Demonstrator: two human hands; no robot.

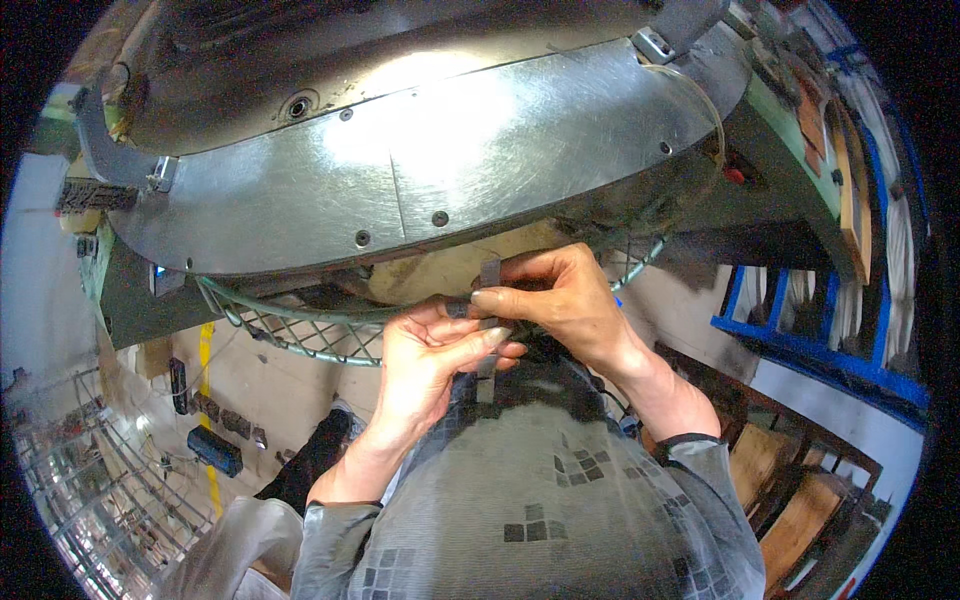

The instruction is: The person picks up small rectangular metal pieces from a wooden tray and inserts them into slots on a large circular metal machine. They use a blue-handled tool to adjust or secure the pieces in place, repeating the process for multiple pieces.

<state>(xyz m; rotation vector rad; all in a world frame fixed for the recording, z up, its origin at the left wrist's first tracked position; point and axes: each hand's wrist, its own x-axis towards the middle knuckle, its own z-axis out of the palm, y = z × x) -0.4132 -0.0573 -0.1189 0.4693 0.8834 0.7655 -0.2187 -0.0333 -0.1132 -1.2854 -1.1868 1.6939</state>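
A narrow grey strip [490,272] stands upright between my two hands, its material hard to make out. The fingers of my right hand [565,300] pinch its upper part. Just below, my left hand [430,350] closes thumb and fingers on the same strip, and its lower end shows beneath them. Both hands are in front of my body, beyond the near edge of a curved, shiny metal plate [300,190]. My fingers partly hide the strip's middle.
A green wire-mesh basket [330,335] hangs under the plate's edge. A clear tube [715,115] curves over the plate's right side. Blue racks [830,355] stand at the right with wooden boards [800,515] nearby. Wire shelving [90,480] is at the lower left.
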